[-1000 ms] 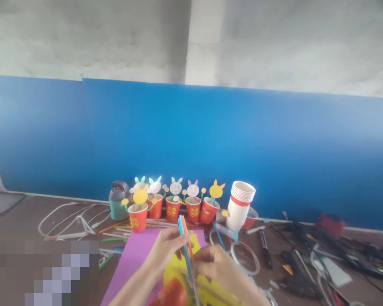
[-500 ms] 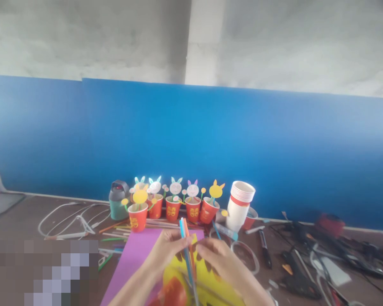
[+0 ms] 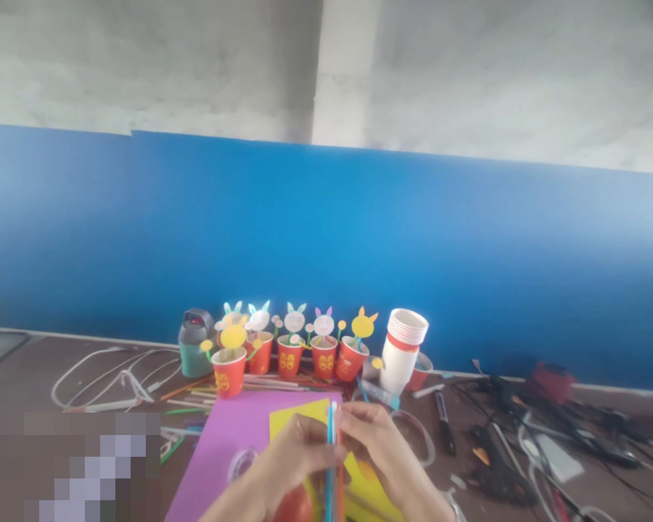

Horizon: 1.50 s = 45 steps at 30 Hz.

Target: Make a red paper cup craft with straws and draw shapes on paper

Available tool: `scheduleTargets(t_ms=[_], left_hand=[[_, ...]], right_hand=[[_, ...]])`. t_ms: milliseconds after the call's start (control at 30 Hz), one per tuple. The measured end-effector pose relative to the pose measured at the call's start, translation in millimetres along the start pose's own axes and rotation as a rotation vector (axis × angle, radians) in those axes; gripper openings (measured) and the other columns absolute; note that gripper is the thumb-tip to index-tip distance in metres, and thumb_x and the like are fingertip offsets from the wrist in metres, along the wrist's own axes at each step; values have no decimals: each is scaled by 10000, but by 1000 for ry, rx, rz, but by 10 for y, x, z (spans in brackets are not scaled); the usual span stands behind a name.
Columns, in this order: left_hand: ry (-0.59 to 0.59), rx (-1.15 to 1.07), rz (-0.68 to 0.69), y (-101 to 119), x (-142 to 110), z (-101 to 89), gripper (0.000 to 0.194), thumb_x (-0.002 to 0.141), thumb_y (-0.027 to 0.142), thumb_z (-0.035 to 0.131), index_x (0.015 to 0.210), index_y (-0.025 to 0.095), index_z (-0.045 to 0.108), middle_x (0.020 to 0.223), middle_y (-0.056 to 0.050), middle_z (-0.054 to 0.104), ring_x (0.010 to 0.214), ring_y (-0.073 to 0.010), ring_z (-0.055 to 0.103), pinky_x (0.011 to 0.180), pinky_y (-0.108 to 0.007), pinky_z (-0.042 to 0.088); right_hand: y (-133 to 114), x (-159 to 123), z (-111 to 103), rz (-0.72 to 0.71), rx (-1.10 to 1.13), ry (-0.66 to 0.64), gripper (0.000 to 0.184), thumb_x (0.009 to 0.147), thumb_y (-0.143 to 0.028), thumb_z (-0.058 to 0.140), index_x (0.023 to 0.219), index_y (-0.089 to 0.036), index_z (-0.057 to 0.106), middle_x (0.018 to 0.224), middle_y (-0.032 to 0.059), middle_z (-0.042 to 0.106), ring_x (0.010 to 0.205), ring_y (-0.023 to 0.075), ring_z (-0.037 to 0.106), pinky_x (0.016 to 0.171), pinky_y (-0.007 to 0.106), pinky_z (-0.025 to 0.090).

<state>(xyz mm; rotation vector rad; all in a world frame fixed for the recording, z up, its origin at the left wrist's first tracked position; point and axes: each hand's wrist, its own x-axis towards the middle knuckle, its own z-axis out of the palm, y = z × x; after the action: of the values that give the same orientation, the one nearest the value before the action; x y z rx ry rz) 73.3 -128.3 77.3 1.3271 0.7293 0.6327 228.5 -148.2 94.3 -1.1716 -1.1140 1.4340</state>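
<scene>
The paper cups [image 3: 228, 373] look smooth, with a faint sheen on their red sides, and the stacked white cups [image 3: 400, 362] are smooth paper too. Purple sheet [image 3: 218, 442] and yellow sheet [image 3: 299, 413] look like flat, matt paper; the straws [image 3: 331, 449] are smooth, shiny plastic. The tabletop [image 3: 27, 377] looks dull and matt, the concrete-like wall [image 3: 141, 65] rough

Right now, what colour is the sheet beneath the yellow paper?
The sheet is purple; the head view shows it best.
</scene>
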Motion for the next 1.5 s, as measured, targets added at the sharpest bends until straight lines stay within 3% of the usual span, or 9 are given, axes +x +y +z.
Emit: scheduleTargets(t_ms=[233,367,533,667,833,1033,1300,1500], left_hand=[[46,1,-27,-7,-3,5,525,599,558,767,832,87,758,667,-111,727,489,-125,587,500,-210,411],[28,18,3,-30,17,-7,550,605,601,744,773,78,757,685,-137,732,531,-139,618,505,-202,418],[-8,9,-30,4,-4,-14,602,619,649,710,800,76,753,780,-160,740,498,-132,608,493,-224,469],[-37,-5,-40,47,-34,-9,585,648,629,704,845,80,745,763,-152,738,530,-145,625,449,-199,448],[-18,-7,-85,74,-51,8,550,625,587,739,853,87,746,763,-146,738,545,-161,632,483,-225,480],[-11,-13,-102,26,-38,-15,533,613,588,741,791,86,745,758,-141,738,486,-124,594,512,-238,495],[-13,4,-116,-18,-16,-38,581,573,621,744,809,90,756,781,-142,741,483,-122,592,473,-221,478],[-46,26,-115,-10,-31,-37,552,629,603,721,863,105,750,813,-136,743,496,-123,604,508,-229,496]], right_hand=[[7,31,8,-133,-110,70,473,587,-477,804,944,-172,744,631,-2,594,498,83,498,400,173,324],[-16,25,21,-209,-177,55,431,625,-485,778,916,-167,762,598,-5,563,490,103,524,401,193,385],[34,41,17,-307,-223,24,395,669,-478,758,915,-169,772,715,25,608,517,110,562,516,249,488],[104,66,3,-312,-246,22,381,682,-483,750,915,-182,774,822,49,626,523,104,566,515,254,488],[113,71,-7,-316,-245,28,358,701,-459,742,926,-181,766,791,45,626,529,106,555,496,239,470],[68,22,27,-330,-278,45,294,704,-412,745,878,-175,763,795,50,632,533,115,561,499,245,478],[53,-1,46,-295,-228,52,382,684,-479,742,902,-166,755,783,49,611,552,126,556,479,245,485],[45,-18,70,-365,-284,92,264,700,-410,741,823,-177,760,734,44,615,584,134,543,508,240,456]])
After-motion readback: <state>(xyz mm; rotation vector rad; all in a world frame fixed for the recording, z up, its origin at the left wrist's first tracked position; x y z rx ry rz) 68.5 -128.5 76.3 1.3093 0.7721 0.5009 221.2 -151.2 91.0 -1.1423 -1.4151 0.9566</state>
